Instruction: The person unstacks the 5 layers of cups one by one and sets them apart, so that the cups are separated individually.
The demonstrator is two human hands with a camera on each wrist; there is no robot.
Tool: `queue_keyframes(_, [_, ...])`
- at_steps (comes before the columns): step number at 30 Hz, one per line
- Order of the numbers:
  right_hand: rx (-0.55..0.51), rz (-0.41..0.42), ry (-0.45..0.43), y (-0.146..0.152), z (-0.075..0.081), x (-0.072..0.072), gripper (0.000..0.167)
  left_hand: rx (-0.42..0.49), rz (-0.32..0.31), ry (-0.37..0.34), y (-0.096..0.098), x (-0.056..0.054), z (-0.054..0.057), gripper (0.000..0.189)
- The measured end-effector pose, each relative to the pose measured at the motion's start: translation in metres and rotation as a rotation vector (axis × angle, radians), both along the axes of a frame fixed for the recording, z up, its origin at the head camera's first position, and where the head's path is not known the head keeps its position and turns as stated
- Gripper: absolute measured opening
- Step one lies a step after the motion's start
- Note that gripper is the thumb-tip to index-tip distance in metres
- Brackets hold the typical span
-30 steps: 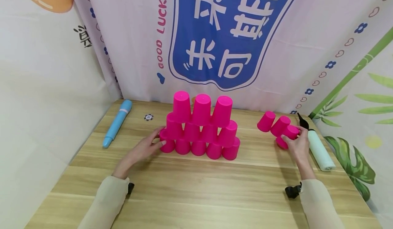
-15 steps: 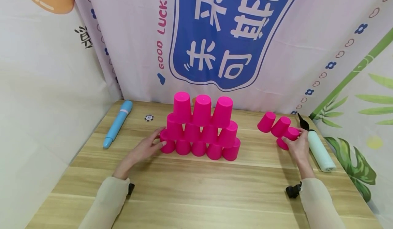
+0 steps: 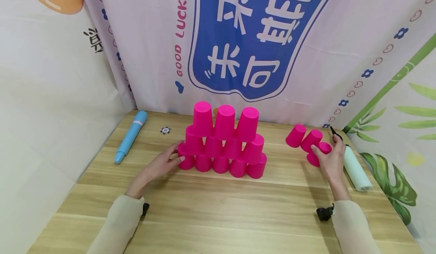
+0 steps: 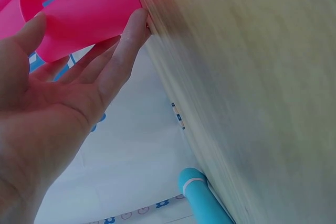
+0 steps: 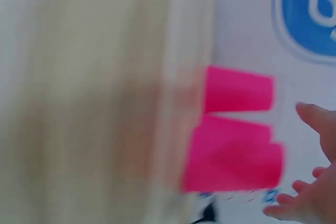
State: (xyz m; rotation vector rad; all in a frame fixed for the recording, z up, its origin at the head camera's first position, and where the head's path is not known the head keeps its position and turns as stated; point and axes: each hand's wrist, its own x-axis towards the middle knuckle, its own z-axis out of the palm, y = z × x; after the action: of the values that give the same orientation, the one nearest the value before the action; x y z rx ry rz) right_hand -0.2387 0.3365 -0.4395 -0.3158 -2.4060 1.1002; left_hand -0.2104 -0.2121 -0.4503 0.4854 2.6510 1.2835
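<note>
Upside-down pink cups stand in a stacked wall [image 3: 213,148] of three tiers, with 3 cups on top. My left hand [image 3: 162,165] reaches the wall's left end, its fingers extended around the end cup [image 4: 89,17] of the bottom tier. The thumb lies at one side of that cup and the index fingertip is near its rim. At the right, my right hand [image 3: 330,159] hovers over a small group of pink cups. In the right wrist view its fingers [image 5: 312,192] are spread and apart from the blurred cups [image 5: 236,156].
A light blue rod-like pump [image 3: 131,136] lies at the left, near a small round chip [image 3: 165,130]. A mint-green pump with a black nozzle [image 3: 355,169] lies right beside my right hand. A printed curtain [image 3: 150,57] hangs along the table's back edge.
My right hand has opened its fingers and lifted off the right-hand cup it held, rising slightly. The left hand and the cup wall have stayed put.
</note>
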Motion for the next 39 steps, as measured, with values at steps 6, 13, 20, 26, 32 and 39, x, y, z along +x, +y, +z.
queue_keyframes(6, [0.068, 0.093, 0.219, -0.043, 0.045, 0.003, 0.070, 0.012, 0.008, -0.011, 0.000, 0.001, 0.001, 0.064])
queue_keyframes(13, [-0.147, 0.435, 0.263, -0.115, 0.107, 0.018, 0.059, 0.001, 0.000, -0.008, -0.001, -0.001, 0.000, 0.064])
queue_keyframes(20, [-0.205, 0.718, 0.137, -0.175, 0.139, 0.023, 0.065, 0.016, -0.001, 0.003, -0.001, -0.001, 0.002, 0.063])
queue_keyframes(26, [-0.208, 0.746, 0.053, -0.191, 0.132, 0.018, 0.071, 0.027, -0.013, -0.012, 0.000, -0.001, -0.001, 0.063])
queue_keyframes(32, [-0.215, 0.737, 0.061, -0.194, 0.123, 0.016, 0.070, 0.002, -0.008, 0.011, 0.001, -0.002, 0.000, 0.063])
queue_keyframes(39, [-0.202, 0.731, 0.067, -0.196, 0.121, 0.017, 0.070, 0.012, -0.003, -0.012, -0.001, -0.002, -0.001, 0.064])
